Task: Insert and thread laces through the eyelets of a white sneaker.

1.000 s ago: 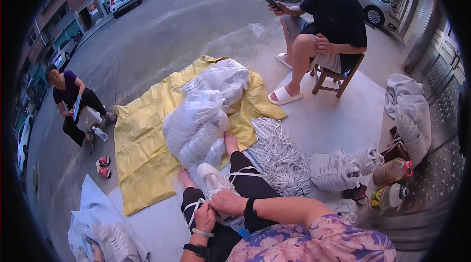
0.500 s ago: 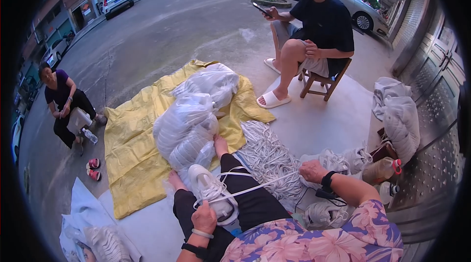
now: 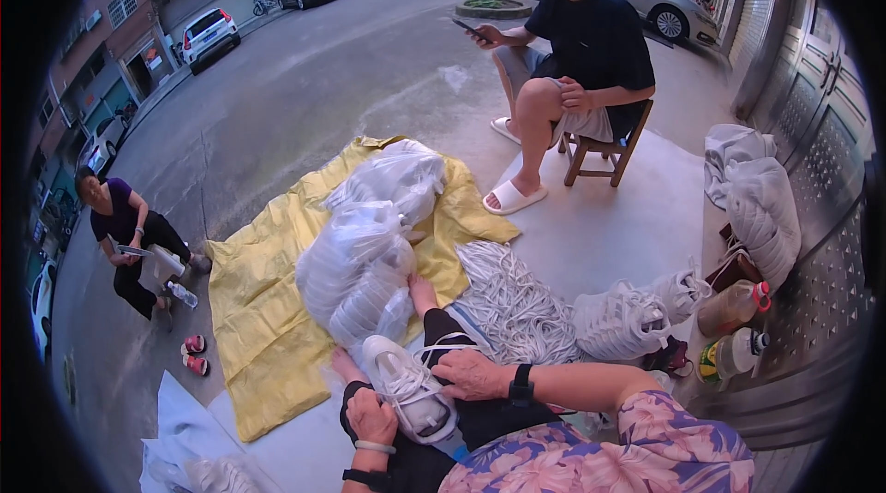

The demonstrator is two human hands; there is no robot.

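Two hands work a white sneaker (image 3: 409, 389) resting on our lap: our left hand (image 3: 372, 418) curls its fingers around the heel end, our right hand (image 3: 472, 373) pinches a white lace beside a heap of laces (image 3: 513, 306)

Clear plastic bags (image 3: 365, 253): block the way ahead, just beyond the white shoe (image 3: 409, 389). Right of them, white lace pile (image 3: 512, 304). Bare concrete (image 3: 600, 234) lies open beyond that.
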